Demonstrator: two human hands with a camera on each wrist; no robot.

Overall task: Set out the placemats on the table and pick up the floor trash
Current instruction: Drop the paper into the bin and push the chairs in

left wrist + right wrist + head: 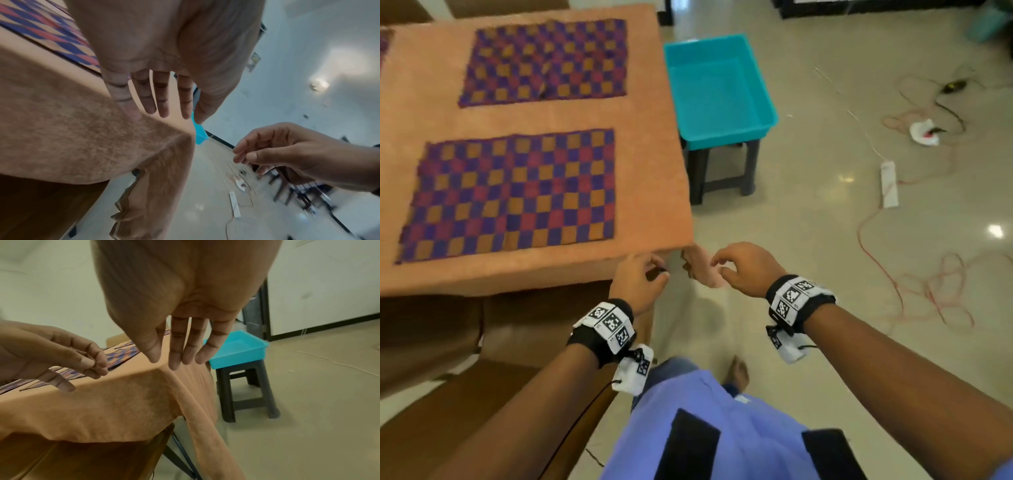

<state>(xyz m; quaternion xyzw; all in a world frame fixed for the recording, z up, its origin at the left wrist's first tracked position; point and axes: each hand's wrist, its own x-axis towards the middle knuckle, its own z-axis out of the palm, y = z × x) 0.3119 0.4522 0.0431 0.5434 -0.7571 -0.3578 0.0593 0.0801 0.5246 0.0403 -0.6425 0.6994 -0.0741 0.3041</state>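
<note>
Two purple-and-orange checkered placemats lie flat on the orange-clothed table point(650, 164), one near point(510, 192) and one farther back point(544, 61). The edge of a third placemat point(385, 41) shows at the far left. Both hands hover at the table's near right corner and hold nothing. My left hand point(643, 274) point(164, 113) is over the corner with its fingers extended. My right hand point(732, 267) point(174, 361) is beside the hanging cloth corner point(702, 270), fingers relaxed. A white crumpled item point(924, 133) lies on the floor to the right among cables.
A turquoise bin point(719, 89) sits on a dark stool point(750, 171) right of the table. A white power strip point(888, 185) and loose red cables point(928, 287) lie on the tiled floor. A wooden chair point(448, 377) stands at the table's near side.
</note>
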